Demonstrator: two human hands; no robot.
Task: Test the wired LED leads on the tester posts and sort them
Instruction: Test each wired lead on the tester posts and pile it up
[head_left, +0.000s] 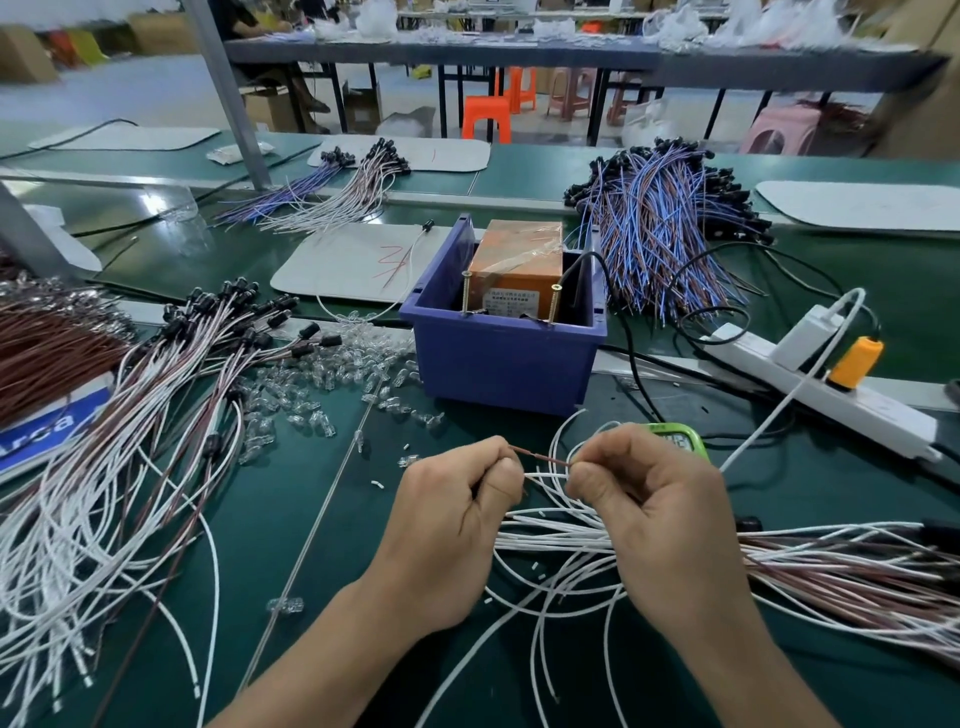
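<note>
Left hand (457, 525) and right hand (665, 519) both pinch thin brown wire lead (540, 457); I fear tangled white wire bundle (545, 538) snags it.

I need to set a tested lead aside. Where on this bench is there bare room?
Bare mat lies between the left wire pile and the left hand, crossed by one rod. More lies right of the right hand, below the power strip. The white pad left of the bin holds one lead. Crowded: clear LEDs before the bin, the bundle under the hands.
</note>
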